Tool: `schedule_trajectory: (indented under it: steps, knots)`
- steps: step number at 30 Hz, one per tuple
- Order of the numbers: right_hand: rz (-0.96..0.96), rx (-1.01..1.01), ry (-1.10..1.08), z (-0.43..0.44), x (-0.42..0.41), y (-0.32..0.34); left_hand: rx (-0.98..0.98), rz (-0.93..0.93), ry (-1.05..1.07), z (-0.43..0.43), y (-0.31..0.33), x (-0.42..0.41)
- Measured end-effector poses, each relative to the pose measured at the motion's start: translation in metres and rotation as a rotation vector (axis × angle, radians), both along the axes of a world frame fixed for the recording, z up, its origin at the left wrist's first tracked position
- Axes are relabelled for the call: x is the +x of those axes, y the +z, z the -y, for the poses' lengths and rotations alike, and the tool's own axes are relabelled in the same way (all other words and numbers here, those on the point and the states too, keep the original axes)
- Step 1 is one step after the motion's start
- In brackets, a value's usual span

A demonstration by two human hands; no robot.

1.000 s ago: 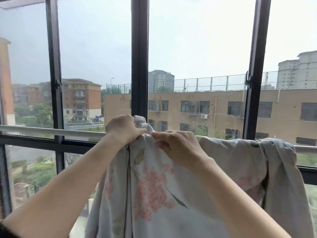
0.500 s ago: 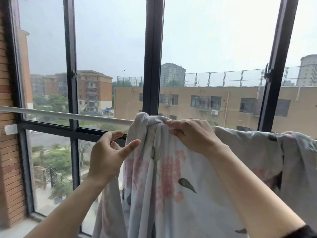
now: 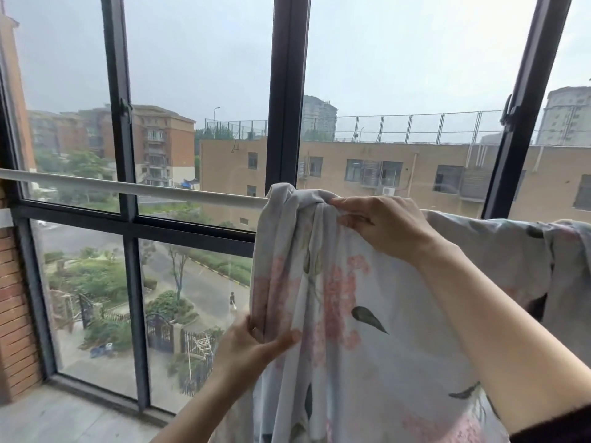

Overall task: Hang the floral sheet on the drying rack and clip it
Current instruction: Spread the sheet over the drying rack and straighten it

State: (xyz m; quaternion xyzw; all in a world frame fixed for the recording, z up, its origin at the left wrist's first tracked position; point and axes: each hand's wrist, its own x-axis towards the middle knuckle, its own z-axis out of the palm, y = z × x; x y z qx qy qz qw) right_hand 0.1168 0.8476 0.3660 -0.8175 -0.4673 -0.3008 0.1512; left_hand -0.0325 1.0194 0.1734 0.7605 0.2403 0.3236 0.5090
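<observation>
At the far left stands a rough red brick wall (image 3: 12, 298). From it a smooth, pale round drying rail (image 3: 128, 188) runs rightward in front of the dark metal window frame (image 3: 289, 91).

The left hand (image 3: 252, 343) is low at the sheet's left edge. Its fingers (image 3: 281, 339) pinch the gathered vertical folds, with the thumb laid across the front and the other fingers tucked behind the cloth (only their tips show).

The floral sheet (image 3: 351, 314) hangs over the rail from the middle to the right edge of the view. It is thin, soft, pale grey fabric printed with pink blossom clusters and dark green leaves. It is bunched into a rounded knot-like hump at the top left and falls in long creases below.

The right hand (image 3: 383, 225) is at that hump, its fingers (image 3: 351, 203) curled and clamped on the bunched cloth at rail height. Whether they also close round the rail itself seems likely but is hidden by the fabric. A dark sleeve (image 3: 556, 423) covers the right forearm near the bottom corner.
</observation>
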Motion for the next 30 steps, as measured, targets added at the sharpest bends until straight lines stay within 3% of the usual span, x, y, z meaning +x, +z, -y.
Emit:
schedule_trajectory:
  steps: [5, 19, 22, 30]
  knots:
    - [-0.016, 0.015, 0.000, 0.000, -0.002, 0.001, -0.145, -0.040, -0.208, 0.008, -0.007, 0.000]
    - [-0.026, 0.010, -0.006, 0.002, -0.004, 0.002, -0.259, 0.098, -0.330, 0.004, 0.006, -0.035]
    - [-0.024, 0.011, 0.000, 0.001, -0.005, 0.001, -0.181, 0.060, -0.395, 0.010, 0.014, -0.042]
    - [-0.046, 0.000, -0.004, 0.009, -0.002, 0.004, -0.089, 0.033, -0.308, -0.003, 0.050, -0.061]
